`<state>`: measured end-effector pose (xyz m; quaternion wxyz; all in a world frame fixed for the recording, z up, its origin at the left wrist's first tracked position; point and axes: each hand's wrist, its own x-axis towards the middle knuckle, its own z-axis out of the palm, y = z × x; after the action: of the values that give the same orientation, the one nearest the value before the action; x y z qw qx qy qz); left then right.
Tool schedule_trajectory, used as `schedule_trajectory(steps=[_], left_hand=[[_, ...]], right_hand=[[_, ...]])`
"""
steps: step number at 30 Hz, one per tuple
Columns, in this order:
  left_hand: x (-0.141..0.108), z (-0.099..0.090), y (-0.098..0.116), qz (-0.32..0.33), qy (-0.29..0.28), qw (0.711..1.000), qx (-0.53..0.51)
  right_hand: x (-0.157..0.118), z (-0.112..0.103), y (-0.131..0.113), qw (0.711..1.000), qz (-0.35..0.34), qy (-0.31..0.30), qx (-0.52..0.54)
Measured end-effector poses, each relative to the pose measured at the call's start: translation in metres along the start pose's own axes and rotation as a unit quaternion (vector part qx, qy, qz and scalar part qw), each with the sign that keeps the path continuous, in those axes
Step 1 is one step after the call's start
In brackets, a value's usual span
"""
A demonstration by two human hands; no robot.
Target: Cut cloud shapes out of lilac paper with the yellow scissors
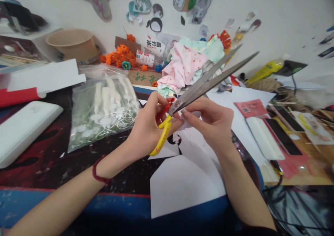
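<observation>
My left hand (146,126) is closed around a pair of scissors (216,81) with yellow and red handles. Their long grey blades stand partly apart and point up to the right, away from me. With thumb and fingertips, my right hand (212,119) pinches a small piece of white paper (191,120) just below the scissors' pivot. Most of that piece is hidden behind my fingers. Under both hands lies a cut sheet of white paper (182,190), and behind it another piece with a black printed figure shows in part.
A clear plastic bag (104,103) of white and green craft parts lies left of my hands, beside a white box-like object (28,128). Crumpled pink cloth (182,63) and orange flowers (121,55) sit against the wall. Phone-like objects (283,135) lie at right.
</observation>
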<state>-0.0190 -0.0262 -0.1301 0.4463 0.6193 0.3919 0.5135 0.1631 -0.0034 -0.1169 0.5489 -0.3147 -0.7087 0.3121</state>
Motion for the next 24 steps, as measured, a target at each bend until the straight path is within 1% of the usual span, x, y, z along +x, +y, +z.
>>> schedule_trajectory(steps=[3,8,13,19,24], left_hand=[[-0.001,0.001,0.0,-0.001,0.002,1.0,-0.014],[-0.002,0.003,0.003,-0.001,0.0,1.0,-0.025],[-0.001,0.003,0.007,-0.012,0.0,1.0,-0.01],[-0.002,0.005,0.011,-0.012,0.0,1.0,-0.023],[-0.002,0.005,0.012,-0.014,0.0,1.0,-0.014]], right_hand=[[-0.001,0.001,0.003,0.999,0.015,-0.004,0.045],[-0.003,0.003,0.007,0.997,0.048,0.001,0.056],[-0.003,0.003,0.006,0.997,0.033,-0.019,0.068],[-0.004,0.002,0.002,0.998,0.041,-0.029,0.045],[-0.003,0.004,0.004,0.996,0.026,-0.045,0.069]])
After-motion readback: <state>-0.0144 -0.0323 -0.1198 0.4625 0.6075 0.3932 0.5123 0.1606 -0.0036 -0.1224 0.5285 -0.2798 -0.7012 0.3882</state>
